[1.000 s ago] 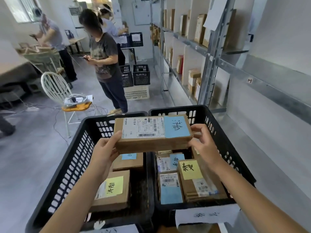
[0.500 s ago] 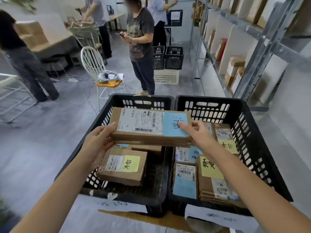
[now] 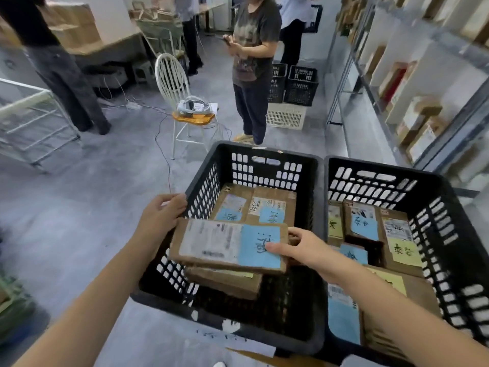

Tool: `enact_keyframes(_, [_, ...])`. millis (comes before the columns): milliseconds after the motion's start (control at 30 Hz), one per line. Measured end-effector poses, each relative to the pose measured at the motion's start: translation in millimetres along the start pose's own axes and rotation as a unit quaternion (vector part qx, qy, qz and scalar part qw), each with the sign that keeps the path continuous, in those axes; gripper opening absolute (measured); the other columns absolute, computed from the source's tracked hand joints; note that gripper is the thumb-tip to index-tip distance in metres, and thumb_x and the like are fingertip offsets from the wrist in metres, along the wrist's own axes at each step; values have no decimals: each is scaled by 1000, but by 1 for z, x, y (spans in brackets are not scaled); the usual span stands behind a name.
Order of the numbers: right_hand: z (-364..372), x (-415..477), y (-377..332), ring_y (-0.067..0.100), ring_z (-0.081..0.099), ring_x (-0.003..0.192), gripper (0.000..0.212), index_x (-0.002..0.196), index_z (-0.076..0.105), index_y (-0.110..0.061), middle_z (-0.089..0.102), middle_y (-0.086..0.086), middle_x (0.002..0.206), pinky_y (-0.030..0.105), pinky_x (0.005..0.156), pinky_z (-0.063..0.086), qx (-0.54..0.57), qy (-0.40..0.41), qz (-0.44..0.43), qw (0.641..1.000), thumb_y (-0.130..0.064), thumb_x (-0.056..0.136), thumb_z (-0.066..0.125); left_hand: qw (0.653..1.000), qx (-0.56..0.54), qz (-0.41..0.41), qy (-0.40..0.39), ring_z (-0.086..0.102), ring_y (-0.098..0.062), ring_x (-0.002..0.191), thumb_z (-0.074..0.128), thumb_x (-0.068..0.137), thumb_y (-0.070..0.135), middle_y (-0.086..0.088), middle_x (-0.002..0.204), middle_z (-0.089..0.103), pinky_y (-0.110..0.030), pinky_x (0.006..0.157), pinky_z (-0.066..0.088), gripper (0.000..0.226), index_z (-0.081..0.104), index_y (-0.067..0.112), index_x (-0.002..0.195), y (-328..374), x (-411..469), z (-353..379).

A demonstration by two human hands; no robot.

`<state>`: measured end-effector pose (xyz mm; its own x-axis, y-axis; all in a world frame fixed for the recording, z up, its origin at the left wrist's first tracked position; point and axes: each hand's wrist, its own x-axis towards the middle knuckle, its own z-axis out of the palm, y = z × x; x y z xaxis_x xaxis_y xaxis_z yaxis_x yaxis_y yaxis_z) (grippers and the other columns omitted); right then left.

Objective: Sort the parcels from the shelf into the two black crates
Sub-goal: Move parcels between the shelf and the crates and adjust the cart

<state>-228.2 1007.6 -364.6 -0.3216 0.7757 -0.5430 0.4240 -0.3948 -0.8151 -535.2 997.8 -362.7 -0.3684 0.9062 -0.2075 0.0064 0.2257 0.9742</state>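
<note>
Lowering and shifting leftward since the previous moment, the flat brown cardboard parcel with a white label and blue note (image 3: 227, 245) is now hanging over the left black plastic crate (image 3: 267, 160) at lower centre of the frame, directly above another brown parcel (image 3: 225, 283) lying inside. Just beside it, the right black plastic crate (image 3: 383, 168) is holding more parcels. A white metal chair (image 3: 172, 75) and a standing person (image 3: 254, 49) are occupying the upper centre, and grey metal shelving (image 3: 423, 102) is running along the upper right. The left hand (image 3: 161, 215) is gripping the parcel's left end, while the right hand (image 3: 299, 250) is pinching its right end, thumb on the blue note.
</note>
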Motion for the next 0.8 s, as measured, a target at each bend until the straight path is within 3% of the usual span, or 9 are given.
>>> enact_keyframes(100, [9,8,3,12,68,103,104,132,52,-29,67,-7,121,34,95,54,-71,16,51,996,-60,41,92,1000,0,7,-25,67,-15,108,63,93,37,-5,114,71,-37,104,49,29,63,15,114,-6,15,0])
enact_keyframes(167, [19,10,7,13,68,100,92,127,55,-25,67,-4,117,34,90,56,-93,16,86,992,-48,46,92,998,35,21,-54,67,-14,108,64,84,51,1,114,71,-39,103,49,38,65,23,111,-6,23,6])
enact_keyframes(233, [30,8,12,12,71,95,67,120,58,-21,74,-5,105,33,88,57,-71,3,124,990,-30,63,91,995,54,25,-78,65,-12,110,63,79,56,4,114,71,-39,103,49,42,65,27,110,-7,31,15])
enact_keyframes(333, [37,8,17,11,70,96,52,118,60,-22,77,-6,98,29,83,51,-48,-4,165,985,-18,73,86,992,55,31,-106,66,-12,107,63,90,42,4,111,72,-36,98,51,21,66,28,105,-7,40,31])
enact_keyframes(467, [38,7,15,15,68,101,38,111,66,-23,77,-5,97,37,95,48,-53,-16,206,977,-12,78,80,991,49,27,-122,70,-13,96,60,96,33,0,106,72,-22,76,56,19,66,20,108,-7,51,46])
enact_keyframes(667, [32,6,13,23,68,104,35,115,66,-20,77,1,103,35,80,54,-52,-41,234,970,-10,83,73,983,79,28,-165,67,-13,98,62,95,30,3,107,69,-27,78,55,15,67,21,106,-13,63,58])
enact_keyframes(800, [36,8,11,23,67,109,38,125,61,-20,73,4,113,42,92,56,-93,-111,280,949,-7,89,64,975,116,29,-186,62,-12,103,60,95,32,8,109,66,-36,88,54,13,67,27,105,-16,68,67])
